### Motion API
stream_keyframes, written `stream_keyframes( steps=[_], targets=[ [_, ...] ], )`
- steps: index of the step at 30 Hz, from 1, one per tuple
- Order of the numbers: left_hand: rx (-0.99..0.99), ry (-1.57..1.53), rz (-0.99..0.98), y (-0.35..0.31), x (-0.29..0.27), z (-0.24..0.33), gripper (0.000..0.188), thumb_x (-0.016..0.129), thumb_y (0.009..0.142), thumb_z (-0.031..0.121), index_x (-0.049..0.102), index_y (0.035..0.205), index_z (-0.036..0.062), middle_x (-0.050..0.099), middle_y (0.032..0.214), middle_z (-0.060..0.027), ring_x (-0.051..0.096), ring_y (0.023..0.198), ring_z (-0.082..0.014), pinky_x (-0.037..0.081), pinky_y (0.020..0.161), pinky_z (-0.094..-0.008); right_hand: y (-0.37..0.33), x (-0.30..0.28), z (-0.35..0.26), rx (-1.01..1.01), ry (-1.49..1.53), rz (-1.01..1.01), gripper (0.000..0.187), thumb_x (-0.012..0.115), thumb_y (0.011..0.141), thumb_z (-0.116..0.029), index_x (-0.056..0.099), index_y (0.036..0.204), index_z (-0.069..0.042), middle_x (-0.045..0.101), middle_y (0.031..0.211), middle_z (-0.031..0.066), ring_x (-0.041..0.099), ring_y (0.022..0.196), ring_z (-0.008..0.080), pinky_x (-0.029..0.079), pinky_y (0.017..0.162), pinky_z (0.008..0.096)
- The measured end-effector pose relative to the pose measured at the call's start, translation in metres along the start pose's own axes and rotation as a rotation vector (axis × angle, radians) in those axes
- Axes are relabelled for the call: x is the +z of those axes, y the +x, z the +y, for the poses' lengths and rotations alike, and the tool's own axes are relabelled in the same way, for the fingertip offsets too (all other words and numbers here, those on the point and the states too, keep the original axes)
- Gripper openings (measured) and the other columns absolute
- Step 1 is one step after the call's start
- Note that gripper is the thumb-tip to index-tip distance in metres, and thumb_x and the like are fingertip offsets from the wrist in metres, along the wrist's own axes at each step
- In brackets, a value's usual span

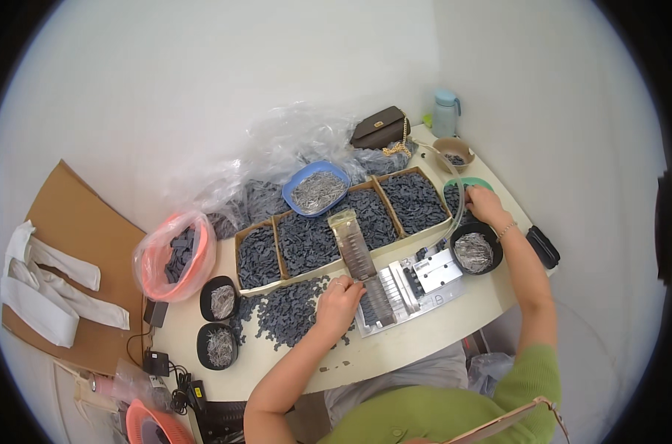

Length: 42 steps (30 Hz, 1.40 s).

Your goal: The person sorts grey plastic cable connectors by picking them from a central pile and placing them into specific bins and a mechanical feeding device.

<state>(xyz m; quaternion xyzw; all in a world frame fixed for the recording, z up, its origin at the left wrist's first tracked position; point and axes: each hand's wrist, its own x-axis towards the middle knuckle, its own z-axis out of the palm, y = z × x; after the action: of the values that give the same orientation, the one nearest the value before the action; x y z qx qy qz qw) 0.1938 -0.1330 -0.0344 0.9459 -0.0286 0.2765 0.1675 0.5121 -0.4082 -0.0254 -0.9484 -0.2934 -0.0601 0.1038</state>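
Metal holder (402,290) sits at four o'clock from mid-view. The left hand (340,302) bends its fingers at the holder's nine o'clock end (whether they grip, I cannot tell); a light, steadying touch seems best. At one o'clock, the right hand (485,204) dips into the green bowl (476,180), its hold hidden; small pinches should suit.

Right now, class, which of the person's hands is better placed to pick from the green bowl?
Probably the right hand: it is at the green bowl, while the left hand is farther away, beside the metal fixture.
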Motion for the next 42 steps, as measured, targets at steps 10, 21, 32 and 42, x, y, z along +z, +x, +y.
stream_keyframes(
  steps=[10, 21, 32, 42],
  targets=[
    [0.03, 0.241, -0.122, -0.006, -0.003, 0.011, 0.021, 0.068, 0.08, 0.015, 0.067, 0.096, 0.0007, 0.057, 0.092, -0.0084, 0.056, 0.085, -0.0244, 0.051, 0.067, -0.033, -0.052, -0.053, -0.132, -0.375, 0.634, 0.28, 0.017, 0.061, 0.08, 0.0, 0.062, 0.097, -0.004, 0.06, 0.09, 0.0131, 0.061, 0.084, 0.0319, 0.051, 0.075, 0.0388],
    [-0.118, 0.075, 0.063, -0.045, -0.072, 0.004, 0.03, 0.075, 0.074, 0.01, 0.068, 0.102, 0.0009, 0.063, 0.105, -0.0141, 0.06, 0.094, -0.0308, 0.051, 0.08, -0.0372, -0.096, 0.016, -0.235, -0.855, 0.164, 0.178, 0.011, 0.056, 0.075, -0.01, 0.058, 0.084, -0.004, 0.055, 0.081, 0.0084, 0.06, 0.08, 0.0238, 0.049, 0.069, 0.0348],
    [-0.748, 0.536, 0.032, -0.135, -0.177, -0.1, 0.01, 0.069, 0.075, 0.004, 0.066, 0.084, 0.001, 0.063, 0.086, -0.0163, 0.06, 0.085, -0.0341, 0.047, 0.074, -0.0409, -0.116, -0.006, -0.209, -0.826, 0.197, 0.236, 0.031, 0.057, 0.077, -0.009, 0.063, 0.106, -0.002, 0.06, 0.096, 0.009, 0.058, 0.091, 0.0241, 0.046, 0.077, 0.0347],
    [-0.859, 0.543, -0.08, -0.142, -0.195, -0.102, 0.006, 0.066, 0.076, 0.004, 0.062, 0.08, 0.0025, 0.061, 0.087, -0.0171, 0.06, 0.081, -0.0341, 0.047, 0.068, -0.043, -0.125, -0.067, -0.086, -0.161, 0.148, 0.097, 0.013, 0.067, 0.073, -0.006, 0.065, 0.085, -0.007, 0.061, 0.084, 0.0087, 0.061, 0.085, 0.0283, 0.05, 0.072, 0.0383]
  ],
)
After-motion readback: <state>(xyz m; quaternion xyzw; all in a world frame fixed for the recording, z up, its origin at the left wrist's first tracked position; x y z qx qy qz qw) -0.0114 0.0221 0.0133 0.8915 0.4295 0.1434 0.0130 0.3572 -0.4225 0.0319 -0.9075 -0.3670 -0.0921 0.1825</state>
